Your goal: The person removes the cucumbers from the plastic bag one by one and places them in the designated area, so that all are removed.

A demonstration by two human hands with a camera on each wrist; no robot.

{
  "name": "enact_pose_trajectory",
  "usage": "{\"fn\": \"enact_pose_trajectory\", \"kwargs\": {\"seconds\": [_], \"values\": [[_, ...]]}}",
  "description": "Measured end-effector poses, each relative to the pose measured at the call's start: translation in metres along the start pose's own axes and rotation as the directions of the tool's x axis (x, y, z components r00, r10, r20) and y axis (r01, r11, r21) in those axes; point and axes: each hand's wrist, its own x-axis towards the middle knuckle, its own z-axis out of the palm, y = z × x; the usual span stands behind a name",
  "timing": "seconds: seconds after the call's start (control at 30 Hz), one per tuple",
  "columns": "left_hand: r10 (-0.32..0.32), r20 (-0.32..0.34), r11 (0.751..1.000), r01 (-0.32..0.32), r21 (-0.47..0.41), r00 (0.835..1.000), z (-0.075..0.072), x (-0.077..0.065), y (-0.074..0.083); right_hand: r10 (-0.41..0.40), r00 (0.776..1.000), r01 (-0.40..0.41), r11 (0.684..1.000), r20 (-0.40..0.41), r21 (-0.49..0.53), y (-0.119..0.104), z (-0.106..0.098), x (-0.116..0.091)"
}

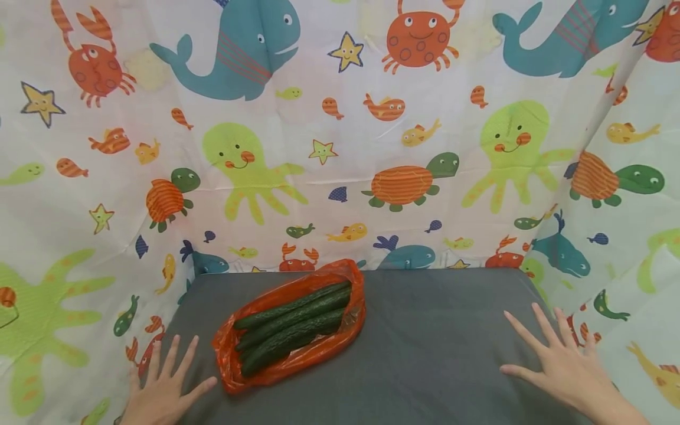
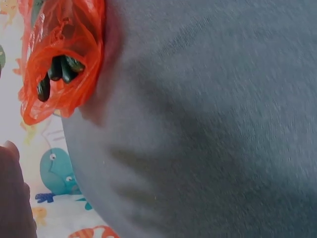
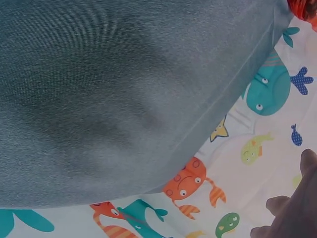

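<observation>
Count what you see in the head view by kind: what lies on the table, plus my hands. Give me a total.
Bag: 1
Cucumbers: at least 3, as the bag may hide more
Hands: 2, the left hand and the right hand
Total: at least 6

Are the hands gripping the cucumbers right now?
No, the left hand and right hand are apart from the cucumbers, fingers spread.
</observation>
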Motion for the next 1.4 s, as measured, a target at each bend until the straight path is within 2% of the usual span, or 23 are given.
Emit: {"fn": "enact_pose_trajectory", "kwargs": {"seconds": [0.23,0.4,0.5,0.67,0.77,0.9,0.97,1.1,1.23,1.4], "values": [[-0.006,0.086,0.991,0.017,-0.136,0.996,-0.003,0.007,0.011,-0.05,0.999,0.046,0.987,0.021,0.152,-0.01,-0.001,0.009],[0.006,0.133,0.983,0.019,-0.184,0.991,-0.003,0.014,0.02,-0.1,0.995,0.1,0.965,-0.015,0.242,-0.016,-0.002,0.016],[0.016,0.142,0.98,0.013,-0.197,0.99,-0.004,0.017,0.025,-0.131,0.991,0.136,0.951,-0.039,0.277,-0.02,-0.005,0.021],[0.061,0.139,0.967,-0.024,-0.252,0.988,-0.005,0.02,0.029,-0.126,0.992,0.127,0.946,-0.024,0.298,-0.026,-0.008,0.028],[0.098,0.145,0.941,-0.044,-0.334,0.985,-0.005,0.022,0.032,-0.123,0.992,0.124,0.943,-0.024,0.308,-0.03,-0.009,0.03],[0.117,0.148,0.89,-0.038,-0.455,0.982,-0.006,0.025,0.036,-0.122,0.989,0.142,0.938,-0.082,0.316,-0.037,-0.01,0.032],[0.104,0.14,0.87,-0.021,-0.493,0.985,-0.006,0.026,0.037,-0.119,0.985,0.154,0.933,-0.124,0.326,-0.042,-0.01,0.034],[0.032,0.13,0.859,0.04,-0.511,0.991,-0.006,0.027,0.04,-0.112,0.979,0.168,0.919,-0.172,0.358,-0.052,-0.01,0.038],[-0.044,0.145,0.848,0.114,-0.518,0.989,-0.007,0.028,0.044,-0.118,0.974,0.185,0.907,-0.194,0.379,-0.061,-0.009,0.042],[-0.053,0.14,0.849,0.118,-0.514,0.989,-0.007,0.03,0.049,-0.122,0.969,0.198,0.902,-0.213,0.385,-0.071,-0.008,0.047]]}}
